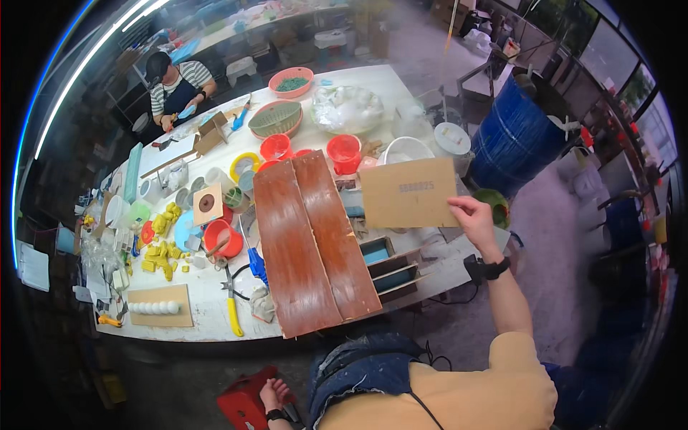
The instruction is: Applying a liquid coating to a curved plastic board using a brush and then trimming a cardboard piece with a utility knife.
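Right hand (pixel 474 217) holds cardboard sheet (pixel 408 193) apparently lengthwise left-right.

brown boards (pixel 312 244) | red tubs (pixel 344 152) | blue barrel (pixel 512 140) | possibly pliers (pixel 232 301)

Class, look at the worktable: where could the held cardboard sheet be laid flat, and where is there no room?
Bare patches: the white tabletop beside the crumpled plastic bag, and the top of the two brown boards. Crowded: the left half, among yellow blocks, red cups and pliers. The right hand holds the cardboard sheet.
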The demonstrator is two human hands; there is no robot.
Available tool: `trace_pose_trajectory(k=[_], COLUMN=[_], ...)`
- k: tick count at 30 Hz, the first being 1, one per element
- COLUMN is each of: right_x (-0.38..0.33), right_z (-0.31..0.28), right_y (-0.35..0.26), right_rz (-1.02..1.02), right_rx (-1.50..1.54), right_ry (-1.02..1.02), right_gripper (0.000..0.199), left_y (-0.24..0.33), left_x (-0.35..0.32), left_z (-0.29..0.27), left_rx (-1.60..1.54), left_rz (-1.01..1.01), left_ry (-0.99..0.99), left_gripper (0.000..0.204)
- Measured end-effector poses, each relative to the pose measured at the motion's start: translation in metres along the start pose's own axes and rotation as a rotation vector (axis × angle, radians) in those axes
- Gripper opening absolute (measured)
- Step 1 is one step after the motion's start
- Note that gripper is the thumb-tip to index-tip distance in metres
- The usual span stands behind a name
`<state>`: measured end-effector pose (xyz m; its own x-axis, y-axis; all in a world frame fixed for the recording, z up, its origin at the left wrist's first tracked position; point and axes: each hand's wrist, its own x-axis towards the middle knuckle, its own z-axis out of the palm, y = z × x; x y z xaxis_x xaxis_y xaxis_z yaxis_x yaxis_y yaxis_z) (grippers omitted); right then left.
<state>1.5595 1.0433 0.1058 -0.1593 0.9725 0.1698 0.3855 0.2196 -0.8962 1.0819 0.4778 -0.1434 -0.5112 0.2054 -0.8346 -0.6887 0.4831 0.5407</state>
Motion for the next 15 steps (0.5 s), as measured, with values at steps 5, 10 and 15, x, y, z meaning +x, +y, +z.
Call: trace_pose_trajectory(k=[5,10,15], right_x=[-0.044,-0.082,-0.128], right_z=[-0.04,-0.023,0.023], right_y=[-0.014,-0.059,-0.07], right_rz=[0.086,0.158,0.231], right_rx=[0.236,0.405,0.466], right_ry=[0.182,0.148,-0.029], right_gripper=[0.019,0.02,0.02], left_y=[0.091,0.15,0.172], left_x=[-0.037,-0.077,-0.122], left_z=[0.057,0.089,0.116], left_rx=[0.024,0.015,0.025], left_rz=[0.289,0.494,0.541], left_ry=[-0.078,-0.204,-0.385], left_gripper=[0.034,0.032,0.035])
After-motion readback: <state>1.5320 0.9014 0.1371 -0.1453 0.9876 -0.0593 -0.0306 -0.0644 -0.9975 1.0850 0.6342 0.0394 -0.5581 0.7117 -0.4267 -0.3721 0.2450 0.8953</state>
